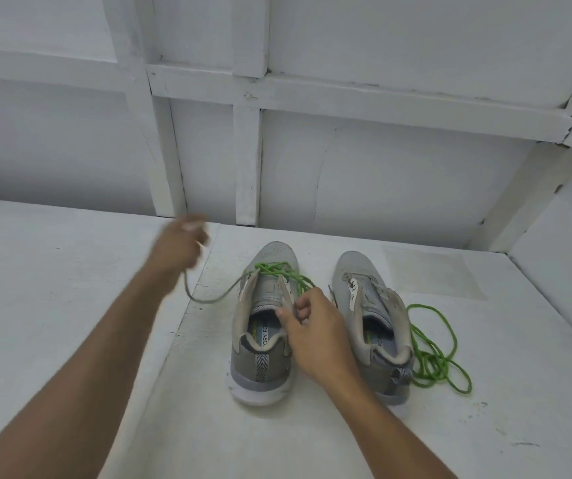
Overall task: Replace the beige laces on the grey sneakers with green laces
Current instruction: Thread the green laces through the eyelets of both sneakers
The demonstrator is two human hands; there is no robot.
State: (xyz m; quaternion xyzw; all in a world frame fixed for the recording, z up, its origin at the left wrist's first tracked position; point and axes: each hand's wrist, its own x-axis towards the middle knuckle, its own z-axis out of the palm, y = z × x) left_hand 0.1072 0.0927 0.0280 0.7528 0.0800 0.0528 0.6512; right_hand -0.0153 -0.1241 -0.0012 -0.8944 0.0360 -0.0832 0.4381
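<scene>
Two grey sneakers stand side by side on a white surface, toes away from me. The left sneaker [264, 326] has a green lace [274, 269] threaded near its toe. My left hand [177, 247], blurred, is raised to the left of that shoe and grips one end of the lace, which sags in a loop [208, 297] back to the eyelets. My right hand [315, 335] pinches the shoe's right eyelet flap near the tongue. The right sneaker [371, 323] has no lace in its eyelets. A second green lace [436, 357] lies coiled to its right.
The white painted surface [70, 305] stretches to both sides of the shoes. White wall panels with raised battens [246, 160] rise right behind it, and a white side wall [561, 243] closes the right end.
</scene>
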